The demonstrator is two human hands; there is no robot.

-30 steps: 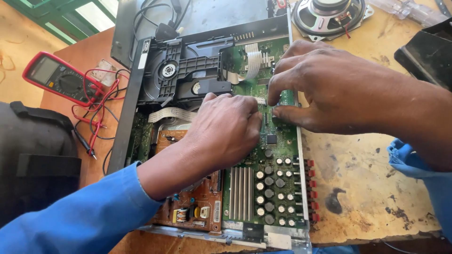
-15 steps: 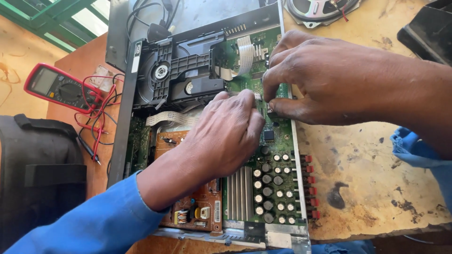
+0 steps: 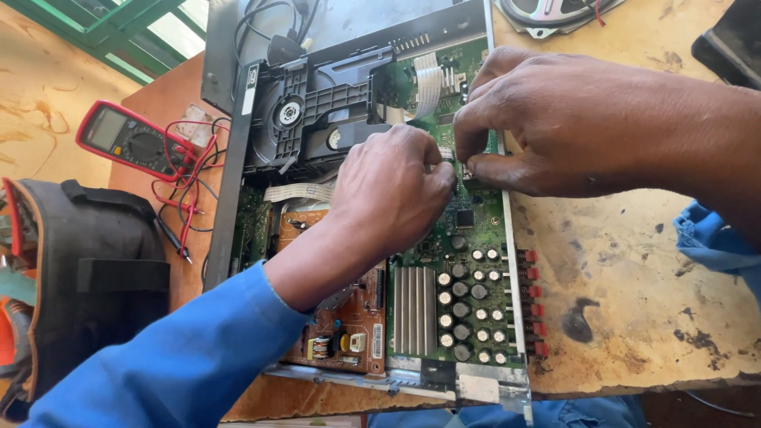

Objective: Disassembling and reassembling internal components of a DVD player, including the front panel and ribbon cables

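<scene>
An opened disc player chassis lies on the wooden table, with a green circuit board (image 3: 464, 261) full of capacitors and a black disc drive (image 3: 305, 119) at its far end. My left hand (image 3: 392, 190) rests knuckles-up on the middle of the board, fingers curled down onto it. My right hand (image 3: 555, 119) reaches in from the right, thumb and forefinger pinched over a small part on the board near the left hand's fingertips. What the fingers pinch is hidden. A white ribbon cable (image 3: 428, 87) curves just beyond both hands.
A red multimeter (image 3: 131, 143) with red and black leads lies left of the chassis. A black tool bag (image 3: 87, 277) sits at the near left. A speaker (image 3: 555, 12) lies at the far edge, a dark object (image 3: 733, 40) at the far right. The table's bare wood (image 3: 634, 277) is stained.
Both hands stayed on the same spot of the board. The view has shifted slightly, bringing the hands closer; the right fingers have closed tighter over the small part.
</scene>
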